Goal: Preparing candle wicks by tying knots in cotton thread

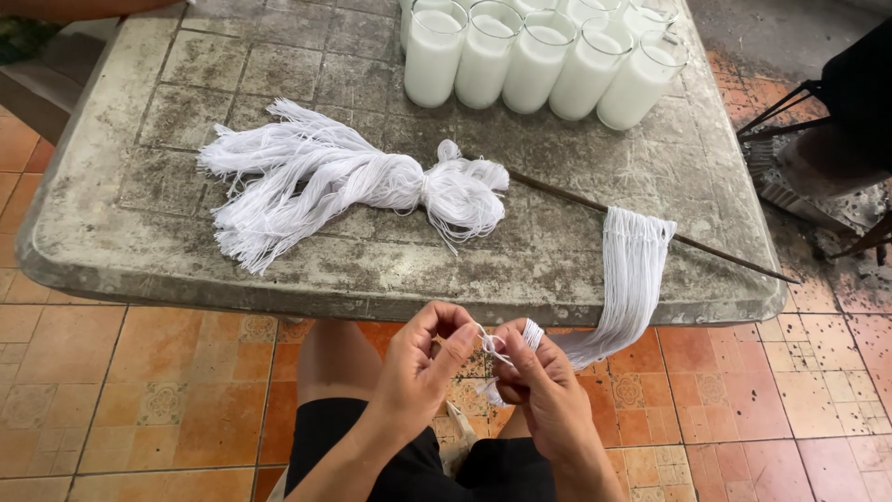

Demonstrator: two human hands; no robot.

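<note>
Below the front edge of a stone table (111,232), my left hand (423,367) and my right hand (544,386) are pinched together on white cotton strings (506,344). The strings belong to a flat hank (632,279) that hangs over a thin dark rod (567,197) lying on the table and runs down to my right hand. A loose end sticks out between the two hands. A big tied bundle of white string (334,177) lies on the table's middle, apart from both hands.
Several glass jars filled with white wax (534,56) stand in a row at the table's back. The floor is orange tile (139,400). A dark metal object (818,121) sits at the right. My knees in black shorts (409,465) are below.
</note>
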